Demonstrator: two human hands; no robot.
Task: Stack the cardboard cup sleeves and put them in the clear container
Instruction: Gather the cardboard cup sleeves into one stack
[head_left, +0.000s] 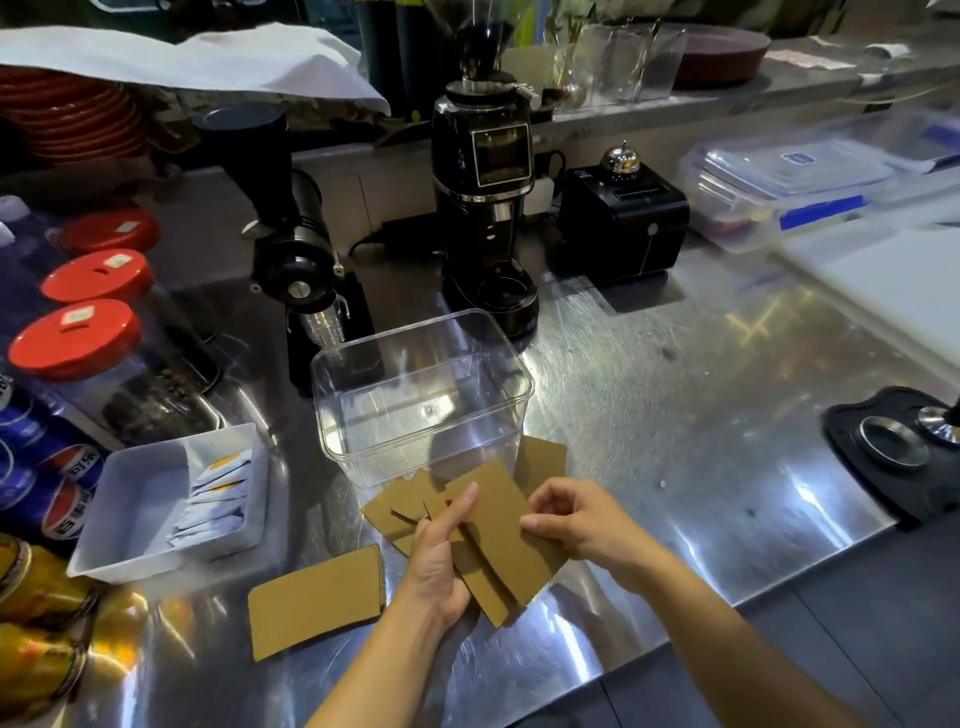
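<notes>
My left hand (440, 566) holds a small uneven stack of brown cardboard cup sleeves (501, 545) just above the steel counter. My right hand (574, 522) pinches the right edge of the top sleeve. More sleeves (395, 512) lie fanned under and to the left of the held ones. A single sleeve (317, 603) lies flat at the lower left. Another sleeve (543, 460) leans by the clear container (421, 400), which stands with nothing in it right behind my hands.
A white tray (130, 514) with sachets sits to the left, beside red-lidded jars (78, 338) and cans. Two black grinders (485, 176) stand behind the container. A black tamping mat (893, 447) lies at the right. The counter's front edge runs below my forearms.
</notes>
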